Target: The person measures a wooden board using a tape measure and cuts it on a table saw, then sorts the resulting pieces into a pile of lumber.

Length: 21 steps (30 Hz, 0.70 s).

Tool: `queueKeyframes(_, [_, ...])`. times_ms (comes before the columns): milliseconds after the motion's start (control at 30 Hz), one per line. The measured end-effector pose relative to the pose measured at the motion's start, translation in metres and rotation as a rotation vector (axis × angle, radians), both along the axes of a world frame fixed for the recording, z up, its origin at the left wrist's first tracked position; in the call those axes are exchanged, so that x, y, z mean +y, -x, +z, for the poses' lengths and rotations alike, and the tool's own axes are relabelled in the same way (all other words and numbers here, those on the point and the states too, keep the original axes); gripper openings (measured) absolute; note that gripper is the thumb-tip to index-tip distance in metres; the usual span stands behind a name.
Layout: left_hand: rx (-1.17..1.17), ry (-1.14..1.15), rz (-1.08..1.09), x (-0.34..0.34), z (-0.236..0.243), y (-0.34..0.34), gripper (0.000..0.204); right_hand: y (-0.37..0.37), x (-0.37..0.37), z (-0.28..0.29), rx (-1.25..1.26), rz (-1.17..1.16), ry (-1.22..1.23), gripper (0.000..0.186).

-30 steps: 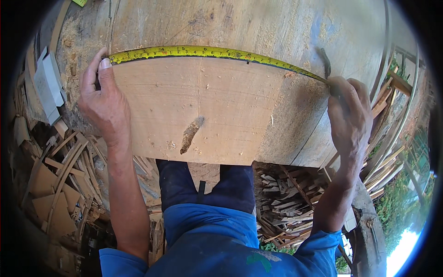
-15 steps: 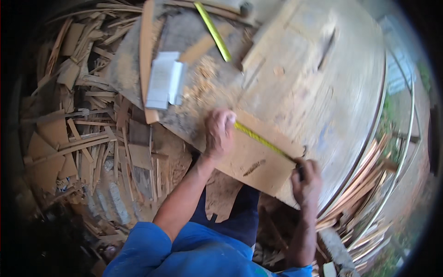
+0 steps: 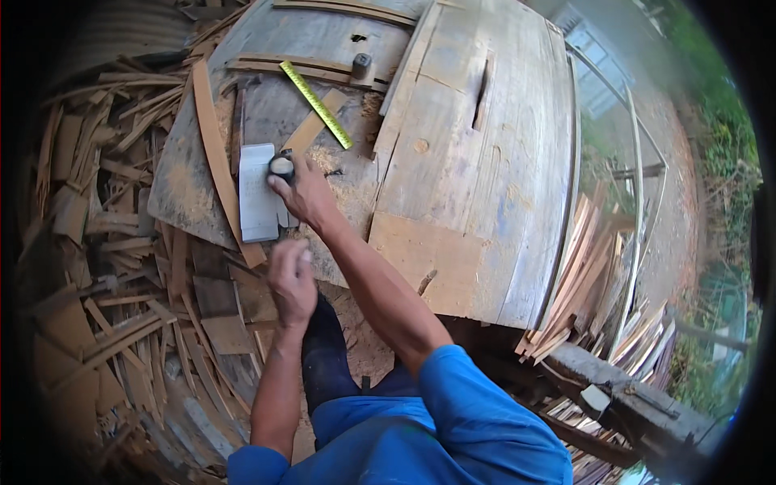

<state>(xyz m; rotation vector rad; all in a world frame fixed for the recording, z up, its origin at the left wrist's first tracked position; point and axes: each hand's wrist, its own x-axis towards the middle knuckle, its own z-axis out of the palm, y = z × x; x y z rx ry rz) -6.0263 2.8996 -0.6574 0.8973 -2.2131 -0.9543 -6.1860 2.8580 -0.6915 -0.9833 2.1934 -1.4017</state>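
My right hand (image 3: 309, 194) grips a tape measure (image 3: 281, 167), a small dark case with a pale round face, over the workbench. No blade is visible out of it. Close under it lies a folded sheet of white card (image 3: 257, 202). My left hand (image 3: 293, 279) is curled closed in front of the bench's near edge; whatever it may hold is hidden. Beyond my right hand a yellow marked measuring strip (image 3: 315, 105) rests slantwise across a short wood piece (image 3: 323, 121). A flat tan board (image 3: 424, 255) with a dark slot lies at the near edge.
The wooden workbench (image 3: 453, 178) has a long slot, raised strips and scattered sawdust. A long wood slat (image 3: 214, 153) lies along its left side, and a dark cylindrical block (image 3: 361, 65) stands toward the back. Offcuts (image 3: 121, 210) pile at left; stacked strips (image 3: 578, 267) lean at right.
Both hands have left the tan board and moved left. The tape blade stretched between them is gone from view. My right hand has brought the tape measure to the white card; the view has shifted.
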Motion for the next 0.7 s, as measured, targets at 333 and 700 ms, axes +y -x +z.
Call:
queueKeyframes(333, [-0.563,0.276,-1.144,0.124,-0.024,0.047,0.105,-0.033,0.412,0.015,0.367,-0.106,-0.641,0.07])
queueKeyframes(700, [-0.478,0.522,-1.126,0.039,-0.063,0.196,0.106,0.089,0.365,-0.072,0.616,-0.081,-0.496,0.068])
